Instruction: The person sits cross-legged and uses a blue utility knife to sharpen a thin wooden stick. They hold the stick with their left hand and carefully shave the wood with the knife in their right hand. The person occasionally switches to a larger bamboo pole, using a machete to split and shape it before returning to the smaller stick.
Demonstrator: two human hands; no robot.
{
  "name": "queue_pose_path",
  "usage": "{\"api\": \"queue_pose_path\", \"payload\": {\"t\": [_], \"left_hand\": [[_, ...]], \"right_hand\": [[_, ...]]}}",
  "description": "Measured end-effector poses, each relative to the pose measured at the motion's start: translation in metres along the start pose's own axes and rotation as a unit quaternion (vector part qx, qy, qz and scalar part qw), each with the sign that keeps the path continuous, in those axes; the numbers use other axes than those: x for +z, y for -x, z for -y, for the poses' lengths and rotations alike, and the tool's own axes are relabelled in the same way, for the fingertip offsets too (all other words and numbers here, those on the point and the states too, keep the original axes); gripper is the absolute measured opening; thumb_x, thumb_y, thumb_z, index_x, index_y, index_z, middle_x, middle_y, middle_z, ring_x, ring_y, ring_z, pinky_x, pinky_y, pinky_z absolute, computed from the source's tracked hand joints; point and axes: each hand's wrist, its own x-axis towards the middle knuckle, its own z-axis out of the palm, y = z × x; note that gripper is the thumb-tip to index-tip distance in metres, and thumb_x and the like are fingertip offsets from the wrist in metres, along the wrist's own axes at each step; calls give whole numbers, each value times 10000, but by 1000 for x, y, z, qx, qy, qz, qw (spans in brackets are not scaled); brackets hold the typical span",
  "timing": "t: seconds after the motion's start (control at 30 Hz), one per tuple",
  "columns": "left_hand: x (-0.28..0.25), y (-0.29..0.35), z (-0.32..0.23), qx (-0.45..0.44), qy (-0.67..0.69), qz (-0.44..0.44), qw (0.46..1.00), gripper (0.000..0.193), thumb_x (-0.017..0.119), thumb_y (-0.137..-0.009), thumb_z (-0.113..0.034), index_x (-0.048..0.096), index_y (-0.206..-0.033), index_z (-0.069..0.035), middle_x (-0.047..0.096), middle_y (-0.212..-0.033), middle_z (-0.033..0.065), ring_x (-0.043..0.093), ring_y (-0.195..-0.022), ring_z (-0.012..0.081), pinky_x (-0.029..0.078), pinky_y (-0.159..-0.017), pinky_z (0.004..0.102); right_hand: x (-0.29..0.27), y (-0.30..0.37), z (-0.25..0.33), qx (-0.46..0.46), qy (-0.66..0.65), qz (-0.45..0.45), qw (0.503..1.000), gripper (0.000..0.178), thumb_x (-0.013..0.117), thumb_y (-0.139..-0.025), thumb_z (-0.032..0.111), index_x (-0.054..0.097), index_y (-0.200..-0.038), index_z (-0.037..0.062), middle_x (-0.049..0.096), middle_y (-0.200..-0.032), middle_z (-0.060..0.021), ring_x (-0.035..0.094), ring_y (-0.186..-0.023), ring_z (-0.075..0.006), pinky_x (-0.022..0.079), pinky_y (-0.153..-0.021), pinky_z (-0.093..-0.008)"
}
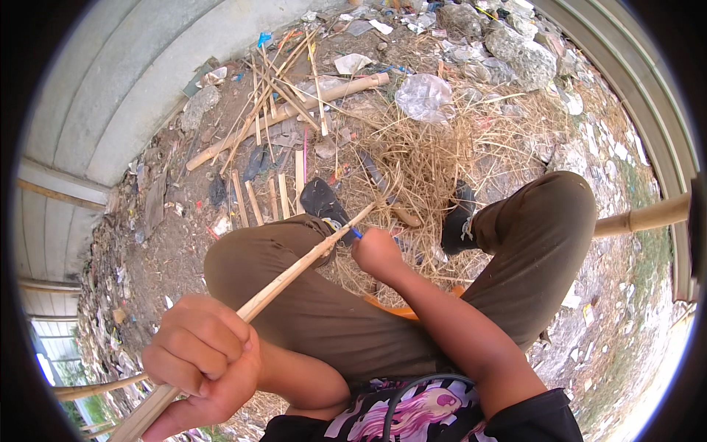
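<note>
My left hand [202,350] is closed round a long pale bamboo stick [283,280], which slants from the lower left up over my left thigh. Near the stick's far, narrower end, my right hand [377,254] is closed on a small blue-handled tool [356,233]. Only a bit of blue shows beside the stick; the fingers hide the rest, and I cannot make out a blade. Past my hands, between my shoes, a large curved knife [377,177] with a wooden handle lies on straw-like shavings.
Bamboo shavings [420,158] spread between and beyond my feet. Cut bamboo strips [283,195] and a thick bamboo pole [243,132] lie on the littered ground ahead. A clear plastic bag [425,97] and rocks [519,55] lie farther off. A grey wall [125,81] curves along the left.
</note>
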Motion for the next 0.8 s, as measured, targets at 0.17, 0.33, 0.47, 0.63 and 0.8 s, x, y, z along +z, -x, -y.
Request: {"api": "queue_pose_path", "payload": {"t": [0.17,0.33,0.47,0.63,0.8], "left_hand": [[2,-1,0,-4,-17,12,1000,651,416,-882,-732,359,-624,-136,332,-451,-31,271,-312,64,280,-292,203],[-2,-2,-1,5,-30,-18,999,646,432,-890,-715,375,-638,-123,360,-467,-18,277,-310,65,256,-299,204],[6,1,2,6,-14,11,1000,622,446,-892,-701,338,-629,-148,324,-456,-30,266,-322,57,252,-298,194],[4,3,1,26,-61,-42,997,594,480,-899,-668,324,-620,-167,317,-441,-42,275,-321,43,273,-295,173],[6,-1,4,34,-60,-24,997,560,511,-925,-590,331,-608,-165,334,-425,-56,288,-307,33,290,-289,155]], "right_hand": [[-10,-4,5,35,17,30,999,322,596,-881,277,667,-884,-38,672,-897,-245,667,-878,-399,532,-767,-476],[-16,-10,15,79,28,68,994,239,590,-837,155,700,-996,15,692,-1006,-199,675,-963,-358,534,-813,-447],[-15,-15,-1,98,39,83,991,246,583,-839,148,697,-1001,2,688,-1027,-208,673,-979,-355,531,-828,-442],[-2,-28,-12,109,30,59,992,256,605,-840,180,696,-1002,3,689,-1025,-202,669,-979,-364,527,-837,-436],[9,-56,-29,161,36,58,985,254,594,-846,158,695,-1019,3,689,-1054,-194,667,-996,-360,526,-840,-431]]}}
